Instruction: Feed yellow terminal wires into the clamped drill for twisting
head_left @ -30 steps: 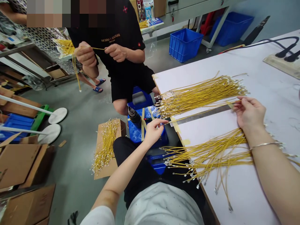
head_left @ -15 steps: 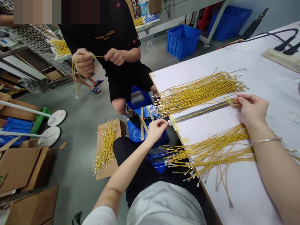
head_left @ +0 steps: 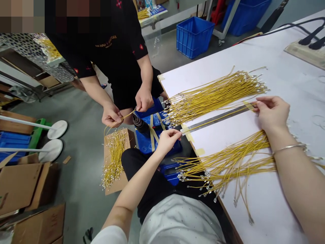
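Here, right hand pinching one yellow wire, left hand curled over one blue block, grip unclear

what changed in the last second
The co-worker's right hand and left hand moved down from chest height to just above the cardboard, still holding a yellow wire. The person's left hand and right hand stayed on their wire along the steel ruler; the wire piles stayed put.
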Available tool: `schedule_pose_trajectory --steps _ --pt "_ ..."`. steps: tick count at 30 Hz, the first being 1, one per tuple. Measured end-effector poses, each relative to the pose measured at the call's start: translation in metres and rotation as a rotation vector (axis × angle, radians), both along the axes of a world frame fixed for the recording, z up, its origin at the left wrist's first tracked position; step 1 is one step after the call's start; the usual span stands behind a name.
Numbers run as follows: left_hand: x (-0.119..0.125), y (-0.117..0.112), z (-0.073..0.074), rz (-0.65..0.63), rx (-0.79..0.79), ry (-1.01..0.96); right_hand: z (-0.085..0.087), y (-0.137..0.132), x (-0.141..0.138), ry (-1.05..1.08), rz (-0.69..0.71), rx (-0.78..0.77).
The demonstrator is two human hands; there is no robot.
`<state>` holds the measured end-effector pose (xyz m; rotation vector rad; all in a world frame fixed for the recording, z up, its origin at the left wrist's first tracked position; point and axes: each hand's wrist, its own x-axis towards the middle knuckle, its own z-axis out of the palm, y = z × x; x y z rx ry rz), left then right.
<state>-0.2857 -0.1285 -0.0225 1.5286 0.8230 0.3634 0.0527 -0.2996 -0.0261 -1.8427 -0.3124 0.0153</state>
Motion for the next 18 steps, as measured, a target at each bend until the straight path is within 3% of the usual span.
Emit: schedule_pose_trajectory --steps 18 --pt "0.0083 -0.0019 0.0066 -0.007 -0.027 0.036 -0.0033 0.0003 0.0034 -0.016 -0.025 -0.020"
